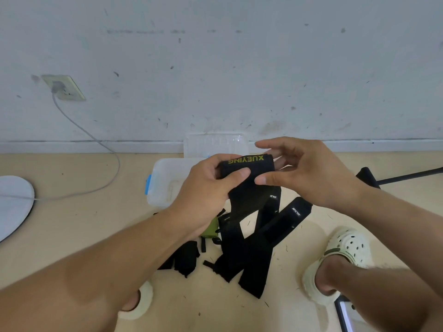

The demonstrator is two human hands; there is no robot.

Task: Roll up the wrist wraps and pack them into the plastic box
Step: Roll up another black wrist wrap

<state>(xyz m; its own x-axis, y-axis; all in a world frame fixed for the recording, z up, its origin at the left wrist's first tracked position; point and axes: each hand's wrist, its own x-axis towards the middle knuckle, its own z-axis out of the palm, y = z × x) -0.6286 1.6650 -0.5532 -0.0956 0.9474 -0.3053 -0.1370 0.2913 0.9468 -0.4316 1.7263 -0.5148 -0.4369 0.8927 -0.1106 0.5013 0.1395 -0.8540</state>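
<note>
Tan floor [79, 226], scuffed. Clear plastic box [163, 183] beyond left hand, blue latch on its side, lid open behind; far half hidden by hands. Loose black wrist wraps [254, 257] lie below both hands, flat woven strips, long axes running away from the person, crossing. Held wrist wrap [247, 178], black, yellow XUEYING lettering upside down, tail hanging down. Left hand [208, 192] clamped on it; right hand [309, 171] fingers spread apart, thumb tip touching the wrap.
</note>
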